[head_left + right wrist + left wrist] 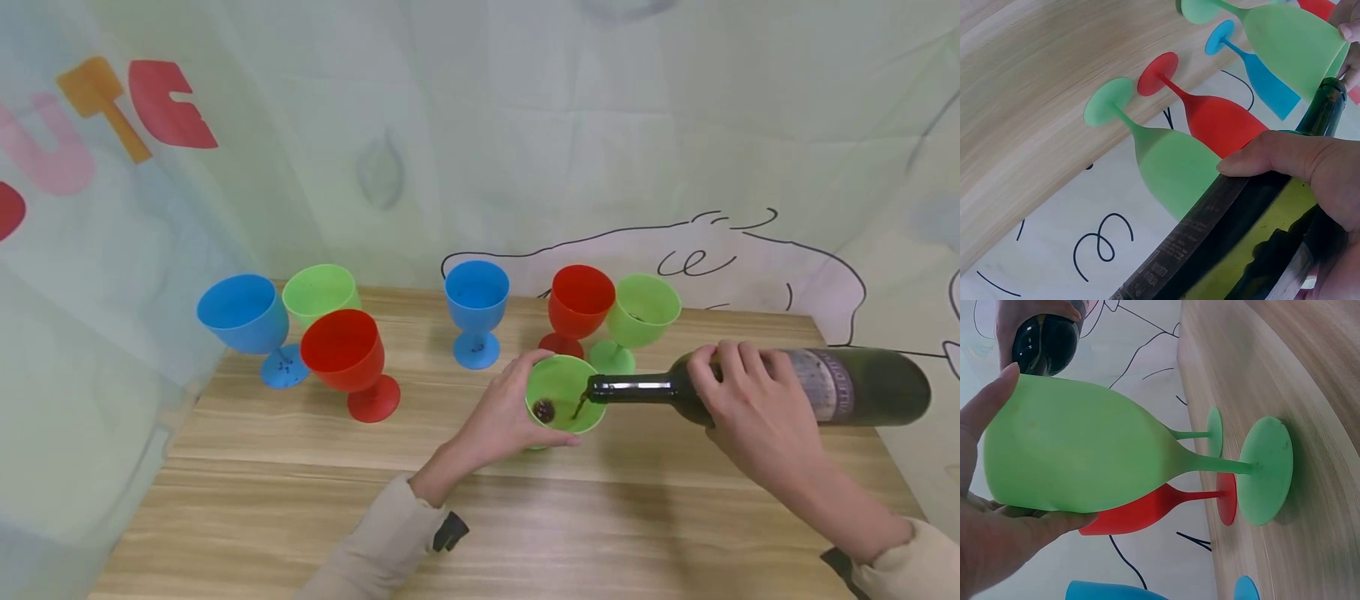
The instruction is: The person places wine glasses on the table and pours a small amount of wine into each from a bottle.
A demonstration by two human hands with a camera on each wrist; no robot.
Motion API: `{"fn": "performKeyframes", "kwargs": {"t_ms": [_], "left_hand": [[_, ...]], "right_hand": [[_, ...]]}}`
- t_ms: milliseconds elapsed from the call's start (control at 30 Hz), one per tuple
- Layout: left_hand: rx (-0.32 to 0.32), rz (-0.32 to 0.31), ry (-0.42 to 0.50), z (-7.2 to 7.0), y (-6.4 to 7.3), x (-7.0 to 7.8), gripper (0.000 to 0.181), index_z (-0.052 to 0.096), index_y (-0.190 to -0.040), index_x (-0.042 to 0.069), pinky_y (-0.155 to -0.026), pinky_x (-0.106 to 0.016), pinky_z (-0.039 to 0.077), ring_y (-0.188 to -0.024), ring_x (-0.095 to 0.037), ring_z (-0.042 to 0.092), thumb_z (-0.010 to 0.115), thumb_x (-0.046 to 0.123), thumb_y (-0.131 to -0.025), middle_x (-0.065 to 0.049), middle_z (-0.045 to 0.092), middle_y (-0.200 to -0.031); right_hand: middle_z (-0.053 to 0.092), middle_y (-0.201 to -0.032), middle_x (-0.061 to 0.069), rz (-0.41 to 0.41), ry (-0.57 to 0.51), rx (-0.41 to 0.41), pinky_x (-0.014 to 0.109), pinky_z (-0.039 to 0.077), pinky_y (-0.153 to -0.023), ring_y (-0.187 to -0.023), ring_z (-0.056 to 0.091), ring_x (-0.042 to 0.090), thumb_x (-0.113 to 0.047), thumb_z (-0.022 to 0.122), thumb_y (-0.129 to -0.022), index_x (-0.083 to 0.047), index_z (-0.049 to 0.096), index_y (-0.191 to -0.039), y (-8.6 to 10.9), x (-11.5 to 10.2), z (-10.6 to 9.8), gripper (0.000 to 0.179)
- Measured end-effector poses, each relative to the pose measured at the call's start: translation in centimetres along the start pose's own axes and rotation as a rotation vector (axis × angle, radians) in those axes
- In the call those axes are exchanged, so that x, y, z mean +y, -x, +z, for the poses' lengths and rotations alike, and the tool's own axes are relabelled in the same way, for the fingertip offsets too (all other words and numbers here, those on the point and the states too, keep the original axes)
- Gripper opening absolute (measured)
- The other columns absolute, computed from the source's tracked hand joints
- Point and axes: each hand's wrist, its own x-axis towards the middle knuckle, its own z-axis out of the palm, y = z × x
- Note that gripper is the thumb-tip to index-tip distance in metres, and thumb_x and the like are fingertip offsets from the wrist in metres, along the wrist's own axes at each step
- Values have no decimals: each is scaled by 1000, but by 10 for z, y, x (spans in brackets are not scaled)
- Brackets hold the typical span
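My left hand (498,417) holds a green plastic goblet (557,379) round its bowl, thumb on the near side and fingers on the far side. In the left wrist view the goblet's foot (1266,470) is at the wooden tabletop. My right hand (761,421) grips a dark green wine bottle (885,387) around its body near the shoulder, tipped almost level. The bottle's mouth sits over the goblet's right rim, and a thin dark stream (580,406) runs from it into the bowl. A small dark, bubbly patch (543,410) shows inside.
Behind the held goblet stand a blue goblet (477,304), a red goblet (579,300) and another green goblet (643,312). At the left are a blue goblet (243,312), a green goblet (322,292) and a red goblet (345,354). A printed cloth (525,125) hangs behind the table (300,483).
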Motion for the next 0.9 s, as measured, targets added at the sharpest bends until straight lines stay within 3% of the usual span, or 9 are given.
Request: {"fn": "performKeyframes", "kwargs": {"t_ms": [900], "left_hand": [[15, -23, -3, 3, -1, -1, 87, 36, -131, 13, -85, -38, 46, -112, -18, 44, 85, 30, -61, 0, 47, -124]], "right_hand": [[46, -83, 22, 7, -15, -25, 49, 41, -65, -74, 47, 39, -13, 82, -40, 6, 43, -97, 0, 1, -1, 71]]}}
